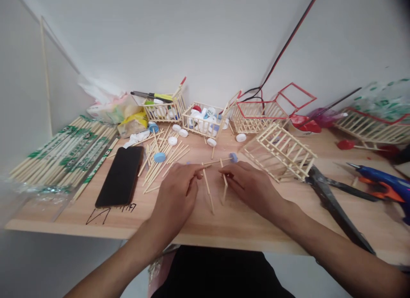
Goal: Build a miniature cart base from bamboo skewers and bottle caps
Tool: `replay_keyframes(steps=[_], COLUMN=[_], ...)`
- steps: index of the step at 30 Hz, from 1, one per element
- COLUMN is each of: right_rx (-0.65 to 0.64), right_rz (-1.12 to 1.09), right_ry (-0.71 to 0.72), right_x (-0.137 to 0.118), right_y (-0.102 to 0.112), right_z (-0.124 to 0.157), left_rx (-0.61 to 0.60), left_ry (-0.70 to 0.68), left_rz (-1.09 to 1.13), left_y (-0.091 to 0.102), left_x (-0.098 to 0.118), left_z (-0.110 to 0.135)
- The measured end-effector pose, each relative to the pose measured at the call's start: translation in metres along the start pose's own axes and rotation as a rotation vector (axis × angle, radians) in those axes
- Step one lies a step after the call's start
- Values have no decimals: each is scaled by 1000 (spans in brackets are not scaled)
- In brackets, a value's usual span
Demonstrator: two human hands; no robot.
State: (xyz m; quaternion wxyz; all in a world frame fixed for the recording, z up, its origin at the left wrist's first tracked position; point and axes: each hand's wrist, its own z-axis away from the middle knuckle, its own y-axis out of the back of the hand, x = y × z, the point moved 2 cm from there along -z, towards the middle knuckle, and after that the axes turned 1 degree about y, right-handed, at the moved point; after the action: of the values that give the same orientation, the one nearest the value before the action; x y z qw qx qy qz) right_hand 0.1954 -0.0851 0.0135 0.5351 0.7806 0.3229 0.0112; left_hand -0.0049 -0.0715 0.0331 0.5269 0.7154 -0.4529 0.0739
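My left hand [177, 191] rests on the wooden table [224, 221], fingers pinched on a thin wooden stick [208, 189] that lies toward me. My right hand [250, 182] pinches a second short stick [224, 187] beside it. Just beyond my fingertips a cross stick [218, 161] runs sideways with a blue bottle cap [233, 157] on its right end. The sticks meet near my fingertips; whether they are joined I cannot tell.
A black phone [121, 175] and loose sticks [160, 161] lie to the left, packs of chopsticks [64, 148] further left. Stick baskets [282, 150] with white caps [205, 118] stand behind. Black shears [333, 204] and a blue glue gun [384, 180] lie right.
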Motion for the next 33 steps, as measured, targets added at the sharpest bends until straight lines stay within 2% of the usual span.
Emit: replay_keyframes(steps=[2, 5, 8, 12, 18, 33], right_rx=[2, 4, -1, -16, -40, -98], right_rz=[-2, -16, -30, -53, -62, -109], right_ry=[-7, -18, -21, -24, -17, -47], right_x=[0, 0, 0, 2, 5, 9], right_y=[1, 3, 4, 4, 5, 6], right_z=[0, 1, 1, 1, 2, 3], left_rx=[47, 34, -90, -248, -296, -318], left_ry=[-92, -205, -251, -230, -182, -195], left_rz=[-65, -132, -159, -242, -282, -251], left_y=[3, 0, -12, -30, -40, -40], left_x=[2, 2, 0, -5, -9, -12], left_z=[-10, -29, -49, -66, -69, -71])
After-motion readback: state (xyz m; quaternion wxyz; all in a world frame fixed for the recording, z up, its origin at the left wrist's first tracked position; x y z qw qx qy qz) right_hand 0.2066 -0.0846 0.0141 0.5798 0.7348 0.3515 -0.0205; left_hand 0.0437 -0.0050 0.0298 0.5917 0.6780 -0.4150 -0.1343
